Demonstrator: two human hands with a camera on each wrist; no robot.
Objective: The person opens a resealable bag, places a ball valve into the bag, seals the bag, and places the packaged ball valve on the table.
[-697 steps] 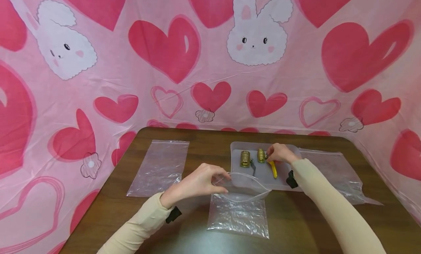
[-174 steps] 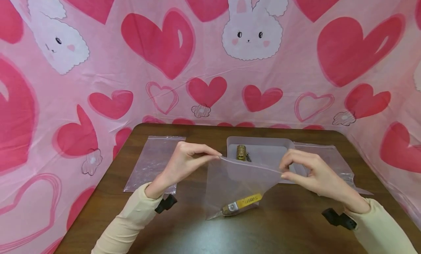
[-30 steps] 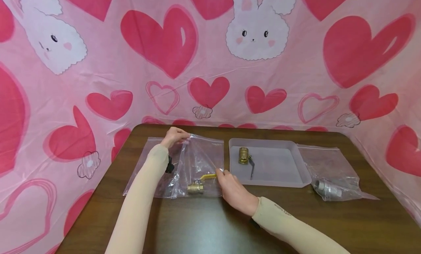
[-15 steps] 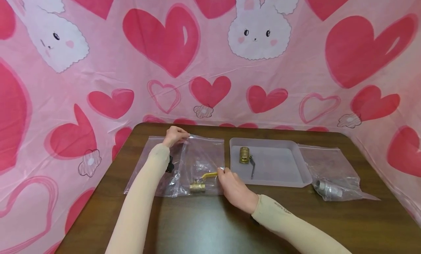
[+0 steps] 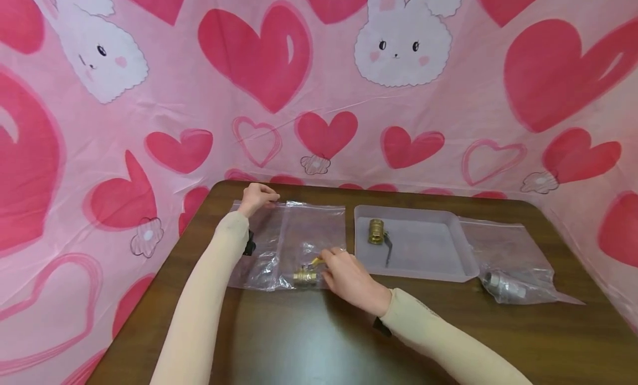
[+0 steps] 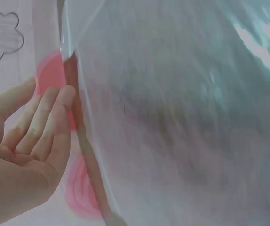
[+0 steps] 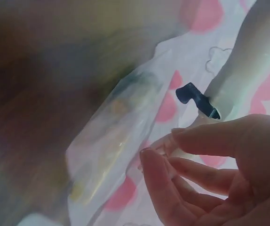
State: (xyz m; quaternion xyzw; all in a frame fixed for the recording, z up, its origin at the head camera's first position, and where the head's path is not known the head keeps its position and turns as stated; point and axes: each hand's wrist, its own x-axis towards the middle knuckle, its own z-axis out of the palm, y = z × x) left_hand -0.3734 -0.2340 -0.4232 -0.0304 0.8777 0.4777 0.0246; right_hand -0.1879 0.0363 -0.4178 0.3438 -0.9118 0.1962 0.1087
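Observation:
A brass ball valve with a yellow lever lies inside a clear zip bag at the middle left of the table. My left hand is at the bag's top left corner; the left wrist view shows its fingers loosely bent beside the plastic edge, with nothing held. Just right of the valve, my right hand hovers over the bag and covers part of the yellow lever in the head view. Its thumb and fingers are apart in the right wrist view, and the bagged valve shows beyond them.
Another clear zip bag lies at the left, meeting the valve's bag. Right of centre stands a translucent tray holding a brass valve with a dark lever. Beyond it, a third bag contains a silver fitting.
Earlier, the yellow-levered valve went from tray to bag, and both hands pinched along its top edge. The bag now lies farther left; both hands have just let go of it.

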